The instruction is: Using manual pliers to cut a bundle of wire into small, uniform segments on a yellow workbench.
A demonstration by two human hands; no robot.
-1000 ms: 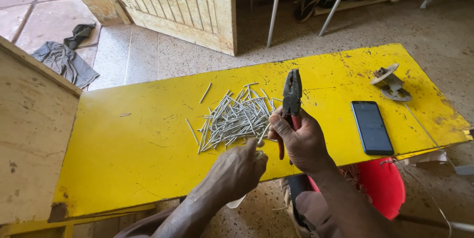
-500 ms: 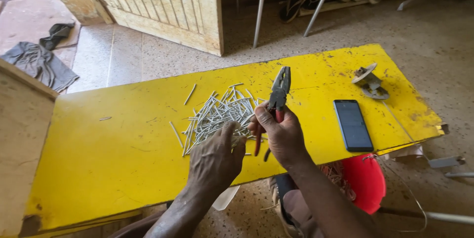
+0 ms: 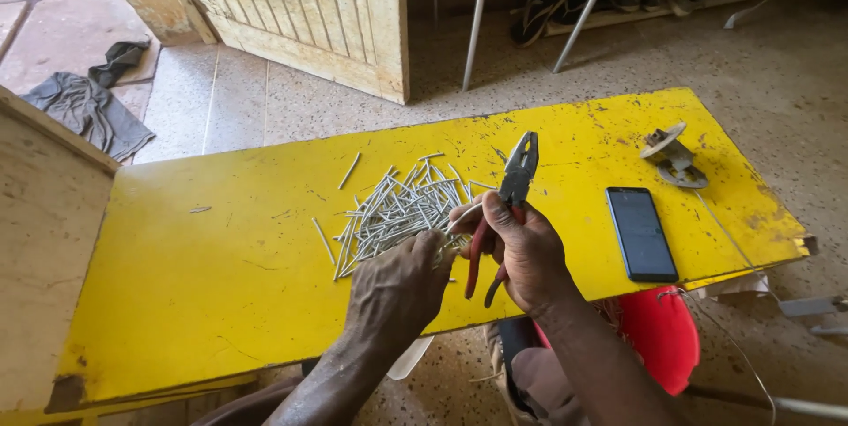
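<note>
Nearest the camera, 2 forearms reach up from the near edge of the yellow tabletop (image 3: pixel 221 302). The left hand (image 3: pixel 397 289) lies knuckles up at the near right corner of the heap of nails (image 3: pixel 397 209), fingers curled down among the nearest ones; whether they grip a nail cannot be told. Just to its right, the right hand (image 3: pixel 521 249) is closed round the red handles of the pliers (image 3: pixel 508 201), whose dark metal head points away over the table, jaws slightly apart, and a single nail (image 3: pixel 464 218) sticks out leftward from between thumb and fingers. Below the table's near edge on the right sits a red plastic thing (image 3: pixel 658 333). Farther right on the tabletop lies a dark phone (image 3: pixel 640 233), screen up. Beyond it, near the far right corner, rests a small metal bracket (image 3: pixel 671 154). On the floor past the table stand a wooden door panel (image 3: pixel 327 11) and a metal stool (image 3: pixel 530 2), with a grey cloth (image 3: pixel 88 108) far left
</note>
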